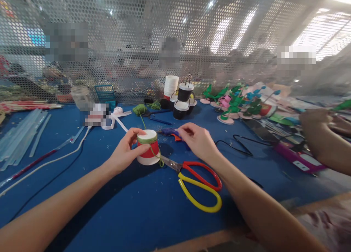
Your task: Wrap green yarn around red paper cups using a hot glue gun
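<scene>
My left hand point(126, 152) grips an upside-down red and white paper cup point(148, 148) standing on the blue table point(115, 208). Green yarn is wound around the cup's top edge and runs back to a green yarn ball point(139, 109). My right hand point(197, 140) hovers just right of the cup, fingers curled over a purple glue gun point(170, 132); whether it grips the gun is unclear. Scissors with a red and a yellow handle point(199, 185) lie on the table under my right wrist, blades pointing at the cup.
Black and white cups point(183, 100) and a stack of white cups point(170, 85) stand at the back by a perforated metal screen point(137, 36). Glue sticks point(19, 136) lie far left. Green and pink paper flowers point(236, 102) fill the back right. Another person's arm point(323, 138) reaches in right.
</scene>
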Demonstrator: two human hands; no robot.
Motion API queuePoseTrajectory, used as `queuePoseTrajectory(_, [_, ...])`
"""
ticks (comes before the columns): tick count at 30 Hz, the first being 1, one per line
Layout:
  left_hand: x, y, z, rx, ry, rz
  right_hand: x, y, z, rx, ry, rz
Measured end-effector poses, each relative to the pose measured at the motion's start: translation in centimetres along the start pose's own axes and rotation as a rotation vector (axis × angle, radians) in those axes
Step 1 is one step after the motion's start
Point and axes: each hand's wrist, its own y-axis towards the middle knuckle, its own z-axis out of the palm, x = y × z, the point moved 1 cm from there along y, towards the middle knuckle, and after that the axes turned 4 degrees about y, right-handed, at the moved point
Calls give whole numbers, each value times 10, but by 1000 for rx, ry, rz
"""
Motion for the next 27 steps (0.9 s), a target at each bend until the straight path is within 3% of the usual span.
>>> queuePoseTrajectory(1, [0, 0, 0, 7, -25, 2, -10, 7, -1, -41, -151, 47])
queuePoseTrajectory(3, [1, -1, 1, 19, -75, -1, -27, 18, 2, 53, -361, 108])
queuePoseTrajectory(9, [1, -1, 2, 48, -217, -29, -41, 26, 14, 152, -336, 147])
queuePoseTrajectory(17, [6, 1, -2, 16, -416, -98, -30, 23, 8, 85, -56, 237])
queuePoseTrajectory(23, [8, 4, -4, -49, -438, -90, 3, -2, -8, 58, 521, 152])
queuePoseTrajectory(27, [8, 4, -4, -103, -437, -96, 24, -23, -9, 154, 483, 66])
